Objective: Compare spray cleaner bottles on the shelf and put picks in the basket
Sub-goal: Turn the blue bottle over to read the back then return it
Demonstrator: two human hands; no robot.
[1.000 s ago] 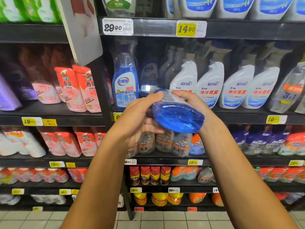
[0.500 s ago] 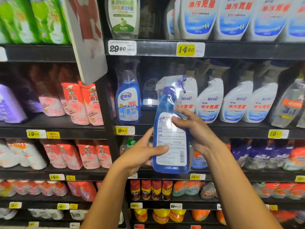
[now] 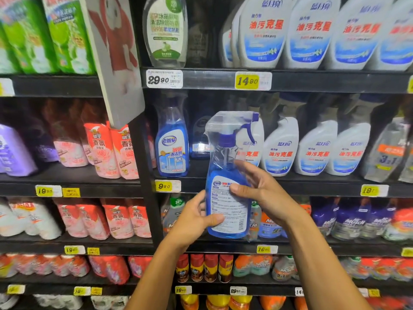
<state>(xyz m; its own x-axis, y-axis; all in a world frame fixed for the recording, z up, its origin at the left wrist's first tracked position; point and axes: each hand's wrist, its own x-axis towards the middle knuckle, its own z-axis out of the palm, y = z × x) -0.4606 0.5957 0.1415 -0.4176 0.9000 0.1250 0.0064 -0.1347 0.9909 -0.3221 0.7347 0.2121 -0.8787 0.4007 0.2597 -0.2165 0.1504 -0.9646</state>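
Note:
I hold a blue spray cleaner bottle (image 3: 228, 198) upright in front of the shelf, its white back label facing me and its trigger head wrapped in clear plastic. My left hand (image 3: 194, 220) grips its lower left side, thumb across the label. My right hand (image 3: 261, 193) grips its right side, fingers over the label's top. A matching blue bottle (image 3: 171, 148) stands on the shelf to the left. No basket is in view.
White spray bottles (image 3: 315, 148) with red lettering fill the shelf (image 3: 290, 186) to the right and the shelf above. Pink refill pouches (image 3: 111, 153) sit at the left. Orange and purple cleaners line the lower shelves. A slanted sign (image 3: 116, 59) sticks out at upper left.
The bottle went from lying tilted with its base toward me to standing upright with the back label facing me. The view has moved closer and slightly upward.

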